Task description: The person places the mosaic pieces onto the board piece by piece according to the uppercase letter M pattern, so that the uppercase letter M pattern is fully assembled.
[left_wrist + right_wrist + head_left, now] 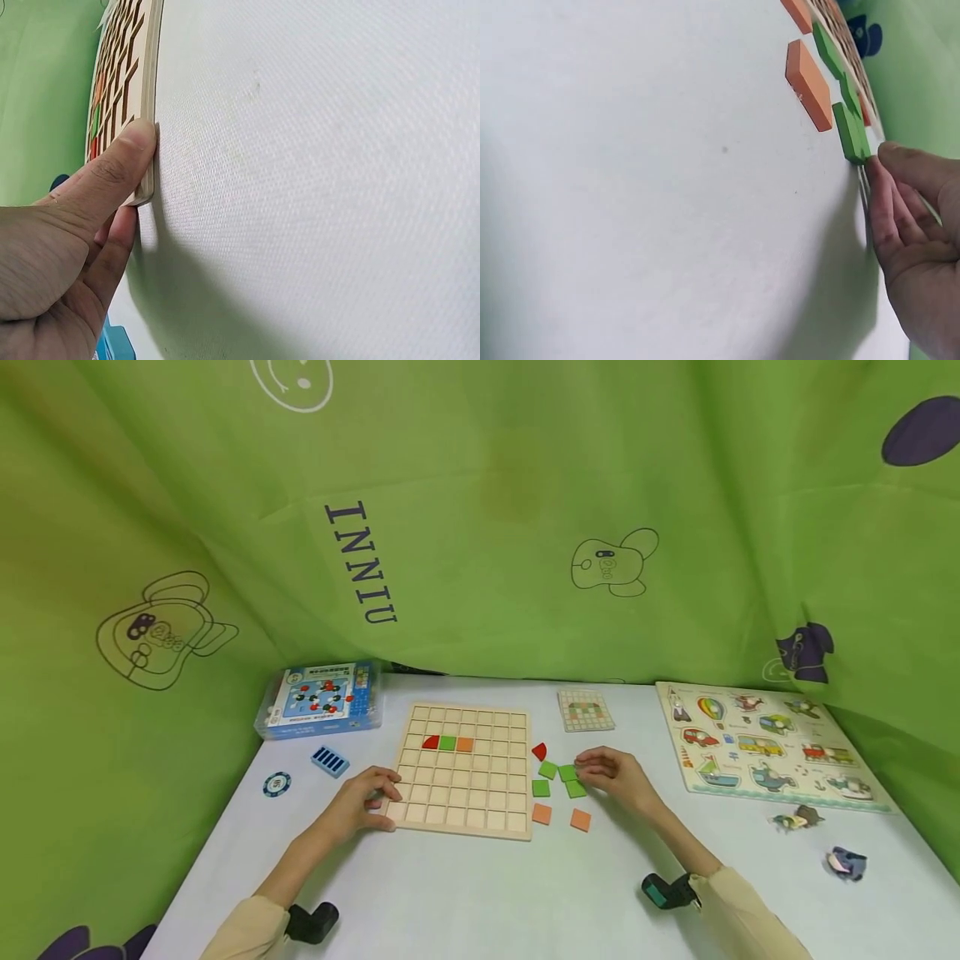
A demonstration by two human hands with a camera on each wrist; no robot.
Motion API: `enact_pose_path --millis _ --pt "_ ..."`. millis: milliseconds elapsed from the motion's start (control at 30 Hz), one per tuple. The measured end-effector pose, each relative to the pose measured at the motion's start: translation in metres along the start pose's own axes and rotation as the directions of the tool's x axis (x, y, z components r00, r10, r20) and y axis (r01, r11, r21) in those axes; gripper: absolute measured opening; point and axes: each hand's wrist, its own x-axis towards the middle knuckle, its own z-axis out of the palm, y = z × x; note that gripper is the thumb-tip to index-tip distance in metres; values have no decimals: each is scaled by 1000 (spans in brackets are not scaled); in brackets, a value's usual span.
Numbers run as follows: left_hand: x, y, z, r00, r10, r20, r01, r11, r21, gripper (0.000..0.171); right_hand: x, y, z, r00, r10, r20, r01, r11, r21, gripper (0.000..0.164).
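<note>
My left hand [367, 802] grips the near left corner of a wooden grid board [468, 814], its thumb [133, 142] against the near edge. In the board's upper part, a red quarter-round tile [431, 742], a green square tile [447, 743] and an orange square tile [465, 745] sit side by side. Right of the board, the fingertips of my right hand [617, 777] are at the edge of a loose green square tile [567, 772]. Another green tile [576, 789] lies just nearer. In the right wrist view, the fingers [885, 217] extend fairly straight toward the green tiles [850, 135].
More loose tiles lie here: a red one [539, 751], green ones [541, 788] and two orange ones [580, 820]. A pattern card [586, 711] stands beyond them. A puzzle board [772, 747] lies at right; a boxed set [321, 700], blue block [330, 762] and round chip [277, 784] at left.
</note>
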Motion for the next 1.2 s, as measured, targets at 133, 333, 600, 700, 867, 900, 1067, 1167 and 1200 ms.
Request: enact_pose_path --millis 133,333,600,700,867,900,1067,1167,1200 --pt "0 3 0 1000 -16 -1 16 1000 -4 31 8 1 1 999 14 34 -15 1000 27 26" --pt "0 7 -1 999 -35 -2 35 999 -8 31 17 6 1 996 57 73 -66 991 118 30" --pt "1 4 -1 999 -40 -3 40 999 -20 31 33 6 -5 983 79 166 -84 996 25 32" --pt "1 4 0 999 -40 2 40 999 -21 31 38 8 -8 971 95 221 -91 995 -28 31" --pt "0 5 0 999 -42 5 42 999 -26 31 41 9 -10 962 114 249 -102 993 -62 30" --pt "1 5 0 999 -45 4 45 999 -28 30 41 9 -10 964 110 242 -99 993 -58 30" --pt "0 7 0 999 -53 1 54 998 -36 31 36 11 -7 980 91 180 -88 996 -22 29" --pt "0 8 0 998 -60 -1 60 998 -37 31 30 13 -6 990 89 114 -89 996 1 30" --pt "-1 8 0 998 -62 -2 62 997 -37 31 28 14 -5 992 91 86 -93 996 13 30"
